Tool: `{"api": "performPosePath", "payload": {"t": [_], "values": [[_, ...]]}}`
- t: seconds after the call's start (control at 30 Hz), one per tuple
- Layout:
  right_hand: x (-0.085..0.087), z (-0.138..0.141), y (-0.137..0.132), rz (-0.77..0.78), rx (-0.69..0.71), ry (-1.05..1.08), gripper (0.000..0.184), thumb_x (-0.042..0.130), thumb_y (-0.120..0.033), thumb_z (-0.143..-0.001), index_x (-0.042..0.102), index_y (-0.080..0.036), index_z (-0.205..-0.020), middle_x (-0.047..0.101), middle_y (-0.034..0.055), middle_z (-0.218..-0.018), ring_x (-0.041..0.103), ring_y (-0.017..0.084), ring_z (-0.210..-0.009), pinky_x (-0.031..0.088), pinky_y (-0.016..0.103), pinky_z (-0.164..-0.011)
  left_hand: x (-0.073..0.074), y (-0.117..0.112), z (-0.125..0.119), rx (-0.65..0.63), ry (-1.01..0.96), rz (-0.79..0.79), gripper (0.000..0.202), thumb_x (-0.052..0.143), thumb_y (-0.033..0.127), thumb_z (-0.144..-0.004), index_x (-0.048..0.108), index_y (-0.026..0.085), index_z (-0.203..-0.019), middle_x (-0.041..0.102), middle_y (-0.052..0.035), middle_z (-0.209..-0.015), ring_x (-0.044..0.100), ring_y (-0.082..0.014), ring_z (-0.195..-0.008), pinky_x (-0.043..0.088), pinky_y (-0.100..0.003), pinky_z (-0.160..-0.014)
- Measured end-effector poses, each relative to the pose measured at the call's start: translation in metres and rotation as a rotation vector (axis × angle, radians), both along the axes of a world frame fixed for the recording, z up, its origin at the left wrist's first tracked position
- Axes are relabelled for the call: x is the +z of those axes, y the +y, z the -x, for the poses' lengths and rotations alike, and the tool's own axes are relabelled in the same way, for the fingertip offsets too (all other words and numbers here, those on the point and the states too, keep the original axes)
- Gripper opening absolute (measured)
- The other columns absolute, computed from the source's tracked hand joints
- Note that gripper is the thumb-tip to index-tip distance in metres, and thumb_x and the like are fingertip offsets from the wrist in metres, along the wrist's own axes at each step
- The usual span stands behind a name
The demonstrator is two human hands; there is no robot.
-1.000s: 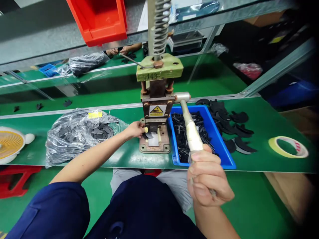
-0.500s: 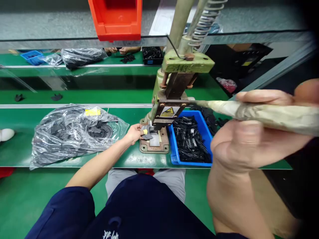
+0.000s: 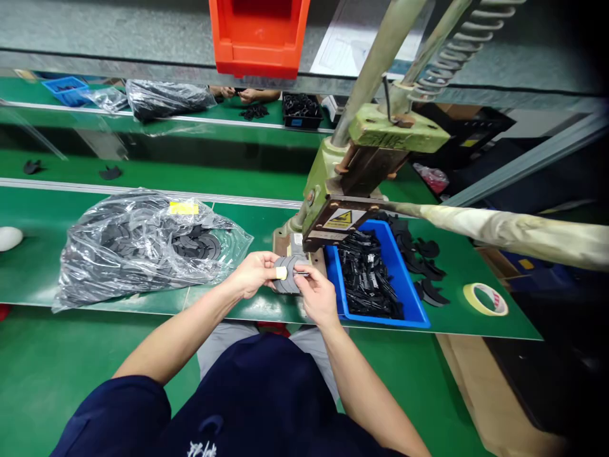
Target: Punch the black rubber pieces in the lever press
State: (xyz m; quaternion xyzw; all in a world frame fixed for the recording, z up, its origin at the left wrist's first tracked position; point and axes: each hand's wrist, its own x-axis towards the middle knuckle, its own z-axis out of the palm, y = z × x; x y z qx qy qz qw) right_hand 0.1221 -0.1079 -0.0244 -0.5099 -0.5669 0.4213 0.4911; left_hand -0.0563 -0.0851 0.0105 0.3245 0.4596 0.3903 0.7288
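Note:
My left hand [image 3: 254, 274] is closed on a dark grey curved flat piece [image 3: 287, 284], held in front of the hand press [image 3: 316, 190]. A yellowish wrap shows on a finger of that hand. My right hand [image 3: 320, 297] pinches a thin black part at the right edge of the grey piece; its exact shape is mostly hidden by the fingers. Both hands are over the front of the press base [image 3: 280, 241]. The wrapped press lever [image 3: 499, 231] sticks out to the right with no hand on it.
Right of the press stands a blue bin [image 3: 421, 308] full of black parts. Beyond it lie grey curved pieces [image 3: 431, 292] and a tape roll [image 3: 469, 298]. A clear bag [image 3: 143, 247] of grey pieces lies left. An orange bin [image 3: 257, 60] hangs above; another person's hands [image 3: 252, 95] show behind.
My right hand has let go of the lever and come down to the grey piece. My left hand has drawn the piece back from under the press head. The view has shifted.

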Motion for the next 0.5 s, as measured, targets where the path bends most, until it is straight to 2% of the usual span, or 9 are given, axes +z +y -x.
{"api": "performPosePath", "payload": {"t": [0.13,0.23,0.33,0.4,0.5], "values": [[-0.004,0.0,-0.005,-0.059,-0.063,-0.041,0.025,0.067,-0.047,-0.082,0.073,-0.024,-0.09,0.075,0.0049,-0.089,0.07,0.02,-0.083,0.058,0.039,-0.084,-0.001,-0.005,-0.007,0.022,-0.033,0.035,0.047,0.094,0.031,-0.051,0.066,0.009,-0.082,0.066,-0.0013,-0.064,0.06,-0.0097,-0.049,0.05,-0.02,-0.047],[-0.009,-0.001,-0.005,-0.112,-0.133,-0.032,0.026,0.066,-0.047,-0.084,0.072,-0.023,-0.091,0.075,0.0062,-0.095,0.07,0.022,-0.092,0.057,0.041,-0.089,0.003,-0.012,-0.018,0.1,-0.12,0.019,0.055,0.095,0.032,-0.052,0.067,0.01,-0.094,0.07,-0.0034,-0.078,0.064,-0.0107,-0.059,0.054,-0.021,-0.054],[-0.013,-0.001,-0.003,-0.144,-0.159,-0.012,0.028,0.065,-0.05,-0.084,0.072,-0.023,-0.092,0.075,0.007,-0.099,0.07,0.022,-0.098,0.057,0.042,-0.092,0.005,-0.023,-0.026,0.158,-0.136,-0.039,0.053,0.092,0.036,-0.056,0.065,0.014,-0.096,0.069,-0.0026,-0.082,0.066,-0.0127,-0.066,0.056,-0.025,-0.061],[-0.013,-0.001,-0.003,-0.135,-0.14,-0.003,0.032,0.066,-0.052,-0.082,0.072,-0.023,-0.096,0.076,0.0073,-0.1,0.071,0.023,-0.097,0.059,0.042,-0.09,0.004,-0.029,-0.024,0.205,-0.018,-0.19,0.044,0.088,0.037,-0.063,0.066,0.015,-0.093,0.069,-0.0035,-0.083,0.066,-0.0141,-0.07,0.057,-0.027,-0.066],[-0.009,-0.006,-0.005,-0.08,-0.113,-0.006,0.042,0.065,-0.053,-0.083,0.069,-0.022,-0.11,0.077,0.0087,-0.103,0.074,0.022,-0.089,0.063,0.041,-0.081,0.001,-0.035,-0.011,0.286,0.332,-0.601,0.024,0.076,0.036,-0.078,0.073,0.019,-0.095,0.071,-0.0071,-0.092,0.066,-0.0172,-0.084,0.056,-0.031,-0.081]]}}
